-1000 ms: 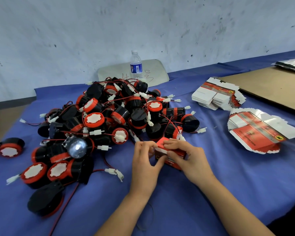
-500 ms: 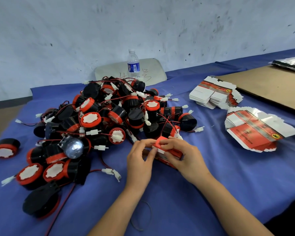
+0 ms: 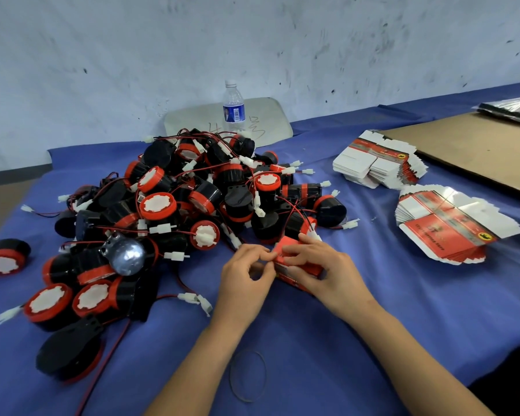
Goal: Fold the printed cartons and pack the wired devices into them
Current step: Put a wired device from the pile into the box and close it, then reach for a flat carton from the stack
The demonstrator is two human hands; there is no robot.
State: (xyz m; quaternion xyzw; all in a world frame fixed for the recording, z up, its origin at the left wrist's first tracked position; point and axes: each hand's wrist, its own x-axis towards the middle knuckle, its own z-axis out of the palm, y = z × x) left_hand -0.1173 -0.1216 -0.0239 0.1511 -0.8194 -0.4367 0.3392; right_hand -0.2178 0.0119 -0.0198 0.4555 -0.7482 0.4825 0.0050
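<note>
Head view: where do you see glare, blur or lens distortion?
In the head view, glare washes out print on the nearer stack of flat cartons; the silver dome carries a bright reflection; the frame's edges look stretched by the wide lens.

Tablecloth (image 3: 373, 310): plain blue. Wired devices (image 3: 192, 205): black bodies, red rims, white faces; red and black leads (image 3: 296, 209), white connectors (image 3: 162, 228). Folded carton (image 3: 286, 250): red. Flat carton stack (image 3: 451, 232): white and red, grey band, yellow-black emblem. Water bottle (image 3: 233, 112): clear, blue label. Cardboard sheet (image 3: 478, 151): brown.

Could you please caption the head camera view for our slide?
Left hand and right hand fold a red carton beside a heap of wired devices on blue cloth; flat cartons lie nearby.
</note>
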